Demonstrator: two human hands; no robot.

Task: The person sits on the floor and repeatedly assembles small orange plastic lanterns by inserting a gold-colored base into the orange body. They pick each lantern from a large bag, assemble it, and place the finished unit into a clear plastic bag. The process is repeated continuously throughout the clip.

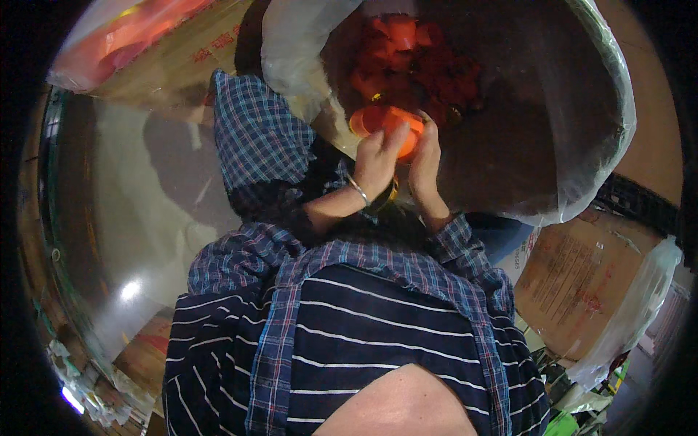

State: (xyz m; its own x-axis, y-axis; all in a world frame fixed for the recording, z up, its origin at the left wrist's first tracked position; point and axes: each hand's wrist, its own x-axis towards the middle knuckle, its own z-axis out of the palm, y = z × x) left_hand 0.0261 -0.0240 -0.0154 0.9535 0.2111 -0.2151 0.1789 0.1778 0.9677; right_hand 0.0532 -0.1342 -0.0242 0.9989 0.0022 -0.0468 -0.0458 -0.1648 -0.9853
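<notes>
Both hands are together over the near side of a large container lined with a clear plastic bag [622, 109]. My left hand [379, 163], with a bangle at its wrist, is closed on a glossy orange rounded piece [408, 125]. From the other side my right hand [426, 163] closes on the same piece. Its exact kind does not show, as the fingers cover part of it. Just left of it is another orange curved piece [368, 119], touching or close to the first; I cannot tell which. Deeper in the bag lies a heap of red and orange pieces [414, 73].
A brown cardboard box [582, 287] with a plastic liner stands at the right. At the upper left, red plastic-wrapped goods [127, 40] lie on another carton [196, 62]. Plaid cloth [254, 131] lies beside the container. Grey floor [138, 196] shows at the left.
</notes>
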